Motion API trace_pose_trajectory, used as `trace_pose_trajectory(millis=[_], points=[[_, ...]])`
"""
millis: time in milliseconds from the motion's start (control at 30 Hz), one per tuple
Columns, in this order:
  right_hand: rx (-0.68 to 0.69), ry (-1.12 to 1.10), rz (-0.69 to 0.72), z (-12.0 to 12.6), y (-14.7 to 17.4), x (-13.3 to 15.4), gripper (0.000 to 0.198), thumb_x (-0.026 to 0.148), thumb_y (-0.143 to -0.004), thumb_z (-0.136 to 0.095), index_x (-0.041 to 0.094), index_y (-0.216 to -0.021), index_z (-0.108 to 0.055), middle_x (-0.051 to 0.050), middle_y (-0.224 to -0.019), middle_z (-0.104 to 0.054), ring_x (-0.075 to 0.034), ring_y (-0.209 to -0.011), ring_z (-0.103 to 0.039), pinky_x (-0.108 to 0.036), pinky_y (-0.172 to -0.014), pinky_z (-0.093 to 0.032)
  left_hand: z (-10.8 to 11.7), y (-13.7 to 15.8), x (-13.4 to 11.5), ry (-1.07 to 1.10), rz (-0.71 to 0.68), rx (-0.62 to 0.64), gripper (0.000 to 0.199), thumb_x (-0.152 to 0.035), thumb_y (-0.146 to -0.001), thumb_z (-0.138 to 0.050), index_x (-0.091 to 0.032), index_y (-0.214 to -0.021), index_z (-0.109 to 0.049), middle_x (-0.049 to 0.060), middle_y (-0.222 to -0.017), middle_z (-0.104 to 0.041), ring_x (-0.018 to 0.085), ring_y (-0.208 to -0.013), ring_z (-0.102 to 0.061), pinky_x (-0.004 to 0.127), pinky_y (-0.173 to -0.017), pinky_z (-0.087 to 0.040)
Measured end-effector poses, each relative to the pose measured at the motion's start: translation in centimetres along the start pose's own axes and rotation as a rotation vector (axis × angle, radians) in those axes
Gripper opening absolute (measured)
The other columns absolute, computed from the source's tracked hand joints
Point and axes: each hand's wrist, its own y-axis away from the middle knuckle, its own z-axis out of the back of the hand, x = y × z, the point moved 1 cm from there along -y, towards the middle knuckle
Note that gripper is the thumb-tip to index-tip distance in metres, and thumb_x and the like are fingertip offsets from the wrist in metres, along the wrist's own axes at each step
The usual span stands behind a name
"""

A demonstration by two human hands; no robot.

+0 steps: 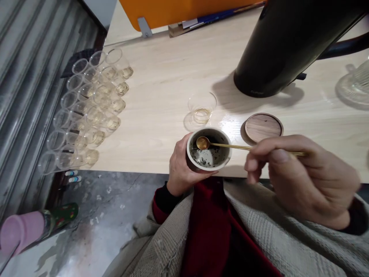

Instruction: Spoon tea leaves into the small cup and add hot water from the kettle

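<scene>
My left hand (pixel 181 167) is wrapped round a round canister (pixel 209 168) at the table's front edge. Its mouth is tilted toward me, and dark loose tea leaves (pixel 201 157) cling to the pale inside. Between the thumb and fingers of my right hand (pixel 305 177) is a long thin gold spoon (pixel 230 146). The spoon's small bowl is over the canister's mouth; whether it carries leaves I cannot tell. Just behind the canister stands a clear glass cup (pixel 201 109) with a little pale liquid in it. A round wooden lid (pixel 263 127) lies to the right, near my right hand.
Several clear cups (pixel 95 104) with pale liquid stand in rows at the table's left. A tall black kettle (pixel 273 50) rises at the back right, beside a ribbed glass vessel (pixel 357 82). An orange partition (pixel 178 13) borders the back. Below left is a pink container (pixel 23 232).
</scene>
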Motion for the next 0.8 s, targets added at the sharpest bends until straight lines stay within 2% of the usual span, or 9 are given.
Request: trace_pose_trajectory(millis=[133,267,300,467,533,700,800], points=[[0.03,-0.014,0.005,0.2,-0.8,0.9,0.013,0.033,-0.106,-0.062,0.031,-0.103,-0.075,0.0,-0.071,-0.069,-0.014,-0.05,-0.063,-0.029,-0.044,-0.05,0.0,0.0,-0.1,-0.055,-0.016,-0.004,0.108,-0.073,-0.067,-0.09,-0.026,-0.153,-0.045,0.013,-0.14,-0.067,0.034,-0.127,-0.07,0.051,-0.105,-0.061],[0.206,0.208,0.078,-0.4,-2.1,-0.2,0.015,0.026,-0.108,-0.055,0.024,-0.1,-0.067,0.002,-0.07,-0.068,-0.009,-0.05,-0.062,-0.023,-0.046,-0.048,0.1,0.0,-0.3,-0.085,-0.006,-0.003,0.11,-0.075,-0.067,-0.09,-0.027,-0.154,-0.043,0.013,-0.14,-0.067,0.034,-0.126,-0.07,0.052,-0.104,-0.062],[0.215,0.246,0.096,-0.4,-2.2,-0.5,0.015,0.025,-0.109,-0.054,0.024,-0.101,-0.066,0.002,-0.071,-0.068,-0.008,-0.05,-0.061,-0.023,-0.047,-0.048,0.2,0.0,-0.4,-0.084,-0.003,-0.005,0.109,-0.074,-0.067,-0.09,-0.027,-0.154,-0.043,0.013,-0.141,-0.066,0.034,-0.127,-0.069,0.052,-0.104,-0.062],[0.073,0.099,0.129,0.0,-1.5,-0.4,0.016,0.022,-0.109,-0.054,0.027,-0.112,-0.068,0.002,-0.074,-0.068,-0.011,-0.055,-0.063,-0.024,-0.049,-0.05,0.3,-0.2,-0.8,-0.074,-0.023,0.016,0.105,-0.068,-0.07,-0.091,-0.026,-0.154,-0.044,0.013,-0.142,-0.065,0.035,-0.129,-0.068,0.052,-0.106,-0.06],[0.075,0.081,0.139,-0.2,-1.6,-0.4,0.016,0.022,-0.109,-0.053,0.026,-0.112,-0.068,0.002,-0.073,-0.068,-0.01,-0.054,-0.062,-0.023,-0.049,-0.05,0.3,-0.2,-0.8,-0.06,-0.003,0.014,0.104,-0.065,-0.069,-0.093,-0.026,-0.153,-0.046,0.012,-0.142,-0.065,0.036,-0.129,-0.068,0.052,-0.107,-0.06],[0.17,0.21,0.109,-1.1,-2.3,-1.1,0.016,0.021,-0.109,-0.052,0.022,-0.105,-0.067,0.004,-0.072,-0.067,-0.006,-0.049,-0.059,-0.02,-0.047,-0.047,0.3,-0.1,-0.7,-0.035,0.026,0.005,0.104,-0.061,-0.066,-0.097,-0.027,-0.152,-0.049,0.011,-0.138,-0.067,0.035,-0.125,-0.069,0.05,-0.106,-0.06],[0.034,0.128,0.099,-0.9,-2.0,-0.8,0.014,0.021,-0.109,-0.055,0.023,-0.107,-0.069,0.003,-0.078,-0.068,-0.007,-0.053,-0.062,-0.021,-0.047,-0.049,0.3,-0.1,-0.7,-0.027,0.014,0.008,0.106,-0.064,-0.065,-0.096,-0.028,-0.153,-0.048,0.012,-0.141,-0.066,0.036,-0.127,-0.068,0.053,-0.107,-0.06]])
